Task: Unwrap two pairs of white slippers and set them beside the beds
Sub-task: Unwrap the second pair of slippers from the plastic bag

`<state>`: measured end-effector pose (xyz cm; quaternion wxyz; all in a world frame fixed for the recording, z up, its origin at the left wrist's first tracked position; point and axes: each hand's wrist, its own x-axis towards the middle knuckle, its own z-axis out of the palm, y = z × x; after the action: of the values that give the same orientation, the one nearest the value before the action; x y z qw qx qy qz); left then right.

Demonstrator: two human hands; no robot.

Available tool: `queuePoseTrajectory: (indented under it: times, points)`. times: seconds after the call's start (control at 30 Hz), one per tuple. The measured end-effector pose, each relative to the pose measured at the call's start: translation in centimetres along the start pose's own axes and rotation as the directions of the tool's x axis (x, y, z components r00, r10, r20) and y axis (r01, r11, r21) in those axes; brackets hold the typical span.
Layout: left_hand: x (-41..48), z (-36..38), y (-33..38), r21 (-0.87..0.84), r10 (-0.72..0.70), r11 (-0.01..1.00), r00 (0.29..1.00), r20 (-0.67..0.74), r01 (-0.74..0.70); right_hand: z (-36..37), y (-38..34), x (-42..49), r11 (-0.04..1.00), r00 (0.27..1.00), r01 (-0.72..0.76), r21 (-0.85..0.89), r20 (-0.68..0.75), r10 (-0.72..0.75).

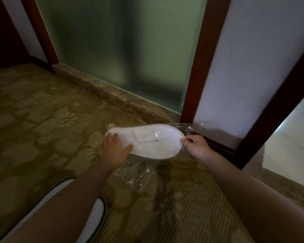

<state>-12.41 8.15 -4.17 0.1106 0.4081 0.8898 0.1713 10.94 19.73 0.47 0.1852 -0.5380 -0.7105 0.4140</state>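
Note:
A flat pair of white slippers (147, 142) in a clear plastic wrapper (186, 128) is held above the patterned carpet. My left hand (115, 149) grips the left end of the packet, thumb on top. At the right end, my right hand (195, 146) pinches the wrapper's edge between thumb and fingers. A loose, crumpled piece of clear plastic (140, 176) lies on the carpet just below the packet. A white slipper with dark trim (96, 218) shows at the bottom left, partly hidden by my left forearm.
A frosted glass panel (123, 50) in a red-brown wooden frame (198, 67) stands right behind the packet, on a stone sill (102, 95). A white wall panel (244, 67) is on the right. The carpet (33, 128) stretches to the left.

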Motion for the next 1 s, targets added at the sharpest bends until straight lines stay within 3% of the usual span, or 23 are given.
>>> queuePoseTrajectory:
  times: [0.07, 0.17, 0.27, 0.37, 0.57, 0.83, 0.9, 1.0]
  points:
    - [-0.2, 0.5, -0.6, -0.064, -0.078, 0.995, 0.996, 0.038, 0.080, -0.1, 0.3, 0.2, 0.995, 0.998, -0.054, 0.084, -0.028, 0.057]
    - [0.0, 1.4, -0.8, -0.365, -0.149, 0.910, 0.977, 0.155, 0.197, 0.0, 0.5, 0.4, 0.978, 0.991, -0.113, 0.178, -0.047, 0.124]
    - [0.8, 1.5, 0.1, -0.600, -0.188, 0.729, 0.939, 0.288, 0.330, 0.3, 0.9, 0.7, 0.966, 0.987, -0.150, 0.208, -0.025, 0.159]
    - [0.7, 1.7, 1.2, -0.736, -0.128, 0.559, 0.917, 0.378, 0.382, 0.5, 1.4, 1.1, 0.959, 0.987, -0.162, 0.232, 0.026, 0.161]
    - [1.7, 1.7, 2.1, -0.912, -0.255, 0.084, 0.893, 0.370, 0.402, 0.0, 2.4, 1.2, 0.934, 0.975, -0.223, 0.280, 0.073, 0.211]
    - [2.7, -0.1, -0.2, -0.965, -0.459, -0.022, 0.854, 0.243, 0.263, -0.5, 2.1, 0.9, 0.892, 0.967, -0.252, 0.374, 0.129, 0.219]
    - [2.5, -0.7, -0.6, -0.960, -0.455, 0.011, 0.856, 0.246, 0.281, -0.5, 2.2, 1.2, 0.872, 0.960, -0.278, 0.402, 0.151, 0.236]
    - [1.9, -1.4, -0.5, -0.956, -0.416, 0.082, 0.882, 0.224, 0.281, -0.4, 1.7, 0.9, 0.760, 0.939, -0.343, 0.552, 0.204, 0.276]
